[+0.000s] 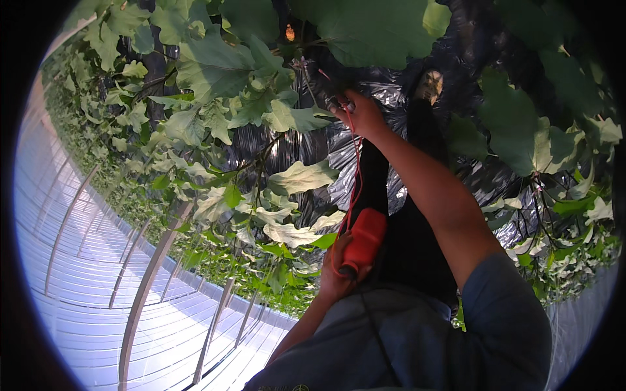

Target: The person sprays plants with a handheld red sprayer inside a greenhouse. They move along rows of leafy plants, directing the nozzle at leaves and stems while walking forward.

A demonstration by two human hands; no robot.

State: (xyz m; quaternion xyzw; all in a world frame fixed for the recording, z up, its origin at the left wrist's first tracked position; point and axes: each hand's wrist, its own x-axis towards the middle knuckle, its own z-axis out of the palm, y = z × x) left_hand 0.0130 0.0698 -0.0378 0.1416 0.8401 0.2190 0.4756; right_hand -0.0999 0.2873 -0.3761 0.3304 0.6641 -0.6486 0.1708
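Observation:
My left hand (334,272) is wrapped round a red handheld device (366,236) with a dark round end, held low in front of my body. Thin red cords (358,174) run from it up to my right hand (362,116), which reaches forward among the plants. The right fingers are closed on a small dark, metallic-looking piece (340,104) at the cords' end; its exact kind is too small to make out. Just beyond these fingers, a thin red-tipped piece (323,74) points toward a plant stem (306,77). Large green leaves (222,68) hang close to the left of the right hand.
Shiny black plastic sheeting (385,91) covers the ground between the leafy plants. More broad leaves (512,120) spread on the right. My dark-clad legs (414,244) are below my arm. Curved posts (153,280) and a pale lined surface (85,319) lie to the left.

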